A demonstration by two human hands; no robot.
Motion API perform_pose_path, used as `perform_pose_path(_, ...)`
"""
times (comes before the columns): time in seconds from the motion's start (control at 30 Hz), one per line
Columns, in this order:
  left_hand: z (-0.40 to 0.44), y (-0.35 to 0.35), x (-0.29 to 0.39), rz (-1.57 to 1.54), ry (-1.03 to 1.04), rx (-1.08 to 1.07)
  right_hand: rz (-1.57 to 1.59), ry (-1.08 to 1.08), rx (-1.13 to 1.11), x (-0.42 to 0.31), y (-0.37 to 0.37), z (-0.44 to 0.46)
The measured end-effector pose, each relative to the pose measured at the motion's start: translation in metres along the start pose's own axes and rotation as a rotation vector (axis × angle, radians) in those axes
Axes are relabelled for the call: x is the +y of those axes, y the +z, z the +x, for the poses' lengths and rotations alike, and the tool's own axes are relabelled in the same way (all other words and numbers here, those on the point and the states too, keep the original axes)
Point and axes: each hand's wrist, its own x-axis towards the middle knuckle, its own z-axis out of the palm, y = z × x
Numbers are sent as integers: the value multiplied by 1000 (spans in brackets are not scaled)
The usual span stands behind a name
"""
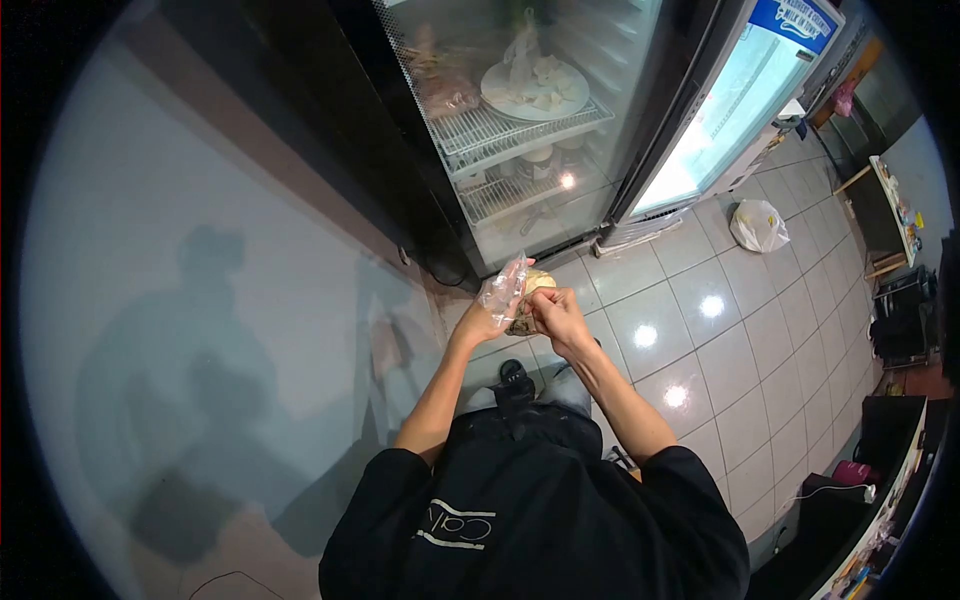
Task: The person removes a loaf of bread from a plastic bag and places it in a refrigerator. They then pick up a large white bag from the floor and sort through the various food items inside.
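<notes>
In front of the glass-door fridge, my left hand [497,303] is partly covered by clear, crinkled plastic; whether it is a glove or a bag I cannot tell. It holds a pale yellow, rounded lump [540,282] from its left side. My right hand [560,316] is closed, with its fingertips pinched against the front of the lump. A darker, mottled part [521,326] shows below, between the two hands. The fingers hide much of the lump, so its kind is unclear.
Behind the fridge glass, a white plate [570,108] with pale pieces stands on a wire shelf [470,140]. Jars [537,160] sit lower down. Right of it is a lit display fridge [690,150]. A white plastic bag [760,226] lies on the tiled floor. A wall [130,300] borders the left.
</notes>
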Motion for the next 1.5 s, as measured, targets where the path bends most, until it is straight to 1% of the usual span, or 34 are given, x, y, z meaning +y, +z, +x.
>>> perform_pose_path(0.03,0,2,0,14,16,19,115,-9,7,1,1,0)
perform_pose_path(0.07,1,4,0,27,34,39,118,-15,11,2,0,0)
perform_pose_path(0.13,1,1,11,27,9,17,421,134,14,0,0,1)
perform_pose_path(0.2,3,0,14,28,-16,-8,477,132,10,-5,5,-2)
perform_pose_path(0.27,4,3,10,-50,90,96,533,136,8,-10,6,-7)
perform_pose_path(0.3,3,3,8,-51,90,91,417,102,-45,-12,5,-10)
perform_pose_path(0.33,3,2,6,-83,-3,87,301,68,-99,-14,5,-12)
perform_pose_path(0.37,2,1,3,-115,-95,84,303,69,-98,-18,5,-15)
perform_pose_path(0.4,3,1,1,-115,-96,83,156,8,-76,-26,6,-22)
perform_pose_path(0.43,3,1,1,-228,-89,96,8,-51,-55,-32,7,-28)
perform_pose_path(0.47,3,1,-1,-343,-80,110,8,-52,-54,-35,8,-31)
perform_pose_path(0.5,2,-3,5,-385,-75,83,-75,-128,3,-37,8,-34)
perform_pose_path(0.53,2,-6,11,-385,-74,82,-156,-203,61,-38,9,-35)
perform_pose_path(0.57,2,-8,17,-393,-86,74,-155,-203,63,-36,5,-34)
perform_pose_path(0.63,1,-10,20,-401,-97,61,-617,-525,165,-34,-1,-32)
perform_pose_path(0.77,0,-15,23,-439,-77,39,-685,-486,181,-38,4,-43)
perform_pose_path(0.83,-2,-15,23,-426,-68,33,-694,-658,180,-37,8,-45)
perform_pose_path(0.87,-2,-15,23,-421,-94,26,-692,-663,187,-36,10,-43)
perform_pose_path(0.93,-1,-15,25,-412,-113,11,-606,-752,175,-32,13,-41)
perform_pose_path(0.97,-2,-15,26,-379,-125,6,-629,-700,143,-32,13,-41)
perform_pose_path(1.0,-3,-14,27,-347,-139,2,-629,-704,152,-32,12,-41)
perform_pose_path(1.07,-5,-11,13,-328,-127,-18,-764,-614,77,-30,12,-40)
perform_pose_path(1.1,-5,-11,12,-307,-132,-28,-814,-700,26,-30,11,-40)
perform_pose_path(1.13,-6,-11,12,-285,-137,-37,-814,-702,27,-31,10,-42)
perform_pose_path(1.2,-6,-8,15,-335,-142,-36,-1010,-770,38,-31,9,-44)
perform_pose_path(1.23,-7,-9,21,-341,-145,-53,-1012,-770,39,-32,7,-46)
perform_pose_path(1.3,-7,-11,21,-348,-143,-69,-1329,-783,24,-37,4,-46)
perform_pose_path(1.33,-7,-12,17,-347,-138,-111,-1331,-785,25,-39,0,-44)
perform_pose_path(1.4,-9,-16,17,-345,-133,-158,-1487,-918,-51,-41,-6,-41)
perform_pose_path(1.43,-9,-17,20,-355,-208,-186,-1487,-917,-46,-44,-8,-40)
perform_pose_path(1.47,-8,-19,23,-364,-283,-214,-1495,-1008,-72,-46,-9,-38)
perform_pose_path(1.5,-7,-21,25,-364,-282,-217,-1501,-1098,-99,-49,-10,-37)
